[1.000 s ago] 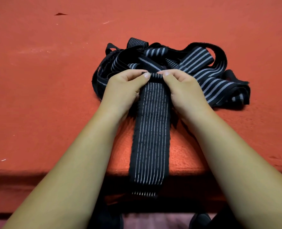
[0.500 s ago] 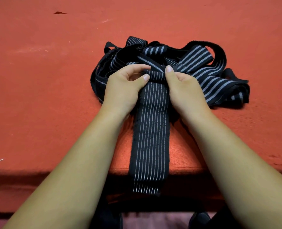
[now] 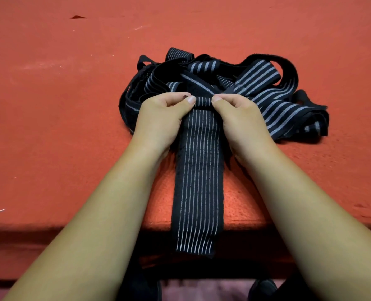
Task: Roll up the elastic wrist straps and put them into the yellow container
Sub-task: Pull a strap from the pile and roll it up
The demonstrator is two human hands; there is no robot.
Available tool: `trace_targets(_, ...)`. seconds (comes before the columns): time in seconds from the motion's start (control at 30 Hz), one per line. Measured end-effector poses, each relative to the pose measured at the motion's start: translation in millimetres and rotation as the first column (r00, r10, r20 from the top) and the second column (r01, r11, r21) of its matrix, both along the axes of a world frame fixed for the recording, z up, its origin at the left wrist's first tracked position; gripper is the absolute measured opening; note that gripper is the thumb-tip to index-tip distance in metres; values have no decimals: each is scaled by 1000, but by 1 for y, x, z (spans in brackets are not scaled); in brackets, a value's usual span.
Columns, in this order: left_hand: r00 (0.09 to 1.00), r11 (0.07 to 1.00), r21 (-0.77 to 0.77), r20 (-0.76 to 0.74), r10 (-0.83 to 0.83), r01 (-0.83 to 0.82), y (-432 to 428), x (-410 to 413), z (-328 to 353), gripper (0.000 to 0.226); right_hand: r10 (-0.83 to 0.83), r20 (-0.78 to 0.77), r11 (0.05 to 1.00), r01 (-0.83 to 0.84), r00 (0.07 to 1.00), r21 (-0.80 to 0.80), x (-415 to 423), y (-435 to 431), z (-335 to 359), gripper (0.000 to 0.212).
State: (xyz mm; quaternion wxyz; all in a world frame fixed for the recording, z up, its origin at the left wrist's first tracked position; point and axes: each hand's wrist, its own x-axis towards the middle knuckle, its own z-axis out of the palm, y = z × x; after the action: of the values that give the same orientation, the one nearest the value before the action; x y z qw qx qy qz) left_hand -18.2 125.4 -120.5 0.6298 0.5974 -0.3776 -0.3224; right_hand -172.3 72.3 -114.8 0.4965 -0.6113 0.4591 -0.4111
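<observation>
Rolling step, seemingly early. Left hand and right hand pinch the ends of a tight roll between them. The flat strap, black ribbed elastic with pale stripes, trails back between the wrists. Next: turn the roll wristward, evenly tensioned. The tangled pile lies beyond the fingertips; container unseen.

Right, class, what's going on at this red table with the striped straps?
A person's left hand and right hand pinch a small roll at the far end of one striped strap. Its tail hangs over the red table's near edge. A tangled pile of straps lies behind. No yellow container shows.
</observation>
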Motion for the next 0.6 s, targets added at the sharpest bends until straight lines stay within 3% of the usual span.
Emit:
trace_targets(0.13, 1000, 999, -34, -3, -7, 7, 0, -3, 0, 25, -3, -142, 1000, -2, 990, -31, -6, 2, 5, 45)
trace_targets(0.2, 999, 999, -37, -32, -29, 28, 1, -6, 1, 28, -10, -142, 999, 3, 990, -49, -7, 2, 4, 46)
trace_targets(0.3, 998, 1000, -12, -53, -28, 27, 2, -8, 4, 28, -16, -92, 997, 9, 996, -73, -6, 1, 0, 31)
trace_targets(0.4, 999, 998, 41, 14, -40, 39, 5, -9, 5, 12, -28, -8, 994, 27, 1000, -105, -5, -1, -3, 15)
trace_targets(0.6, 999, 997, 80, 43, -7, 3, 4, -8, 4, 34, 43, 140, 997, -33, 989, -72, -5, 5, -4, 16)
